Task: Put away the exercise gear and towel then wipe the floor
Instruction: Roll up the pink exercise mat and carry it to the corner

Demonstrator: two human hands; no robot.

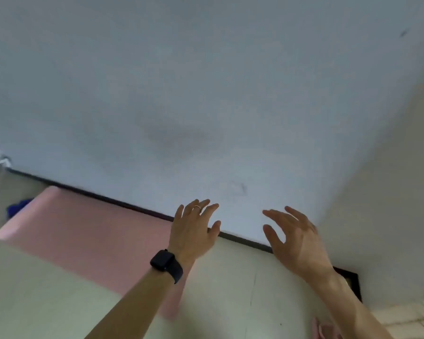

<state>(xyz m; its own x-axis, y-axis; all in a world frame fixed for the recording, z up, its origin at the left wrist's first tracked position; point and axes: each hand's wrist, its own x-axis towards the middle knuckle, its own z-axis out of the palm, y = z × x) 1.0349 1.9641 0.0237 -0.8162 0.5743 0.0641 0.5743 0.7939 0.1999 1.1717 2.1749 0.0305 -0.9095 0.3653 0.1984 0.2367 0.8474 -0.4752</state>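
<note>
Both hands, left (194, 231) and right (295, 238), hang empty with fingers spread. The pink mat (83, 241) lies flat along the wall (206, 94); a one-sided grab could roll it crooked.

Wall (206, 94) blocks ahead & right; pink mat (83, 236) lies flat along baseboard (123, 203), floor (34, 289) open near side

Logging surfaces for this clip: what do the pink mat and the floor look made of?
Pink mat: likely soft foam, matte; thick rounded edge, no glare. Floor: seemingly hard smooth tile or vinyl, pale, slight sheen with a thin seam line. Motion blur leaves both uncertain.
</note>
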